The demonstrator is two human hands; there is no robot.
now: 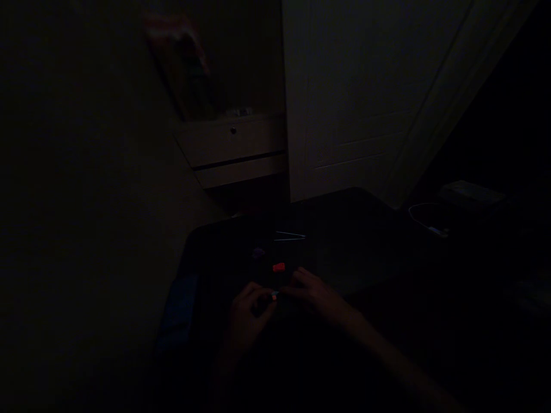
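In the dim head view, my left hand (247, 312) is closed in a pinch on a small orange-and-white piece (274, 297); its exact kind is too dark to tell. My right hand (310, 289) comes in from the right, its fingers drawn together and their tips at the pale end of that piece. Whether anything is between those fingertips is hidden. Just beyond both hands, a bright red-orange block-like piece (279, 267) lies on the dark table (344, 229). A small purple piece (258, 252) lies farther back to the left.
Two thin pale sticks (290, 236) meet in a V toward the back of the table. A blue case-like object (178, 304) sits at the left edge. A white cable (419, 215) and a pale box (471, 194) are at the right. Behind stand a drawer unit (232, 146) and a panelled door (348, 97).
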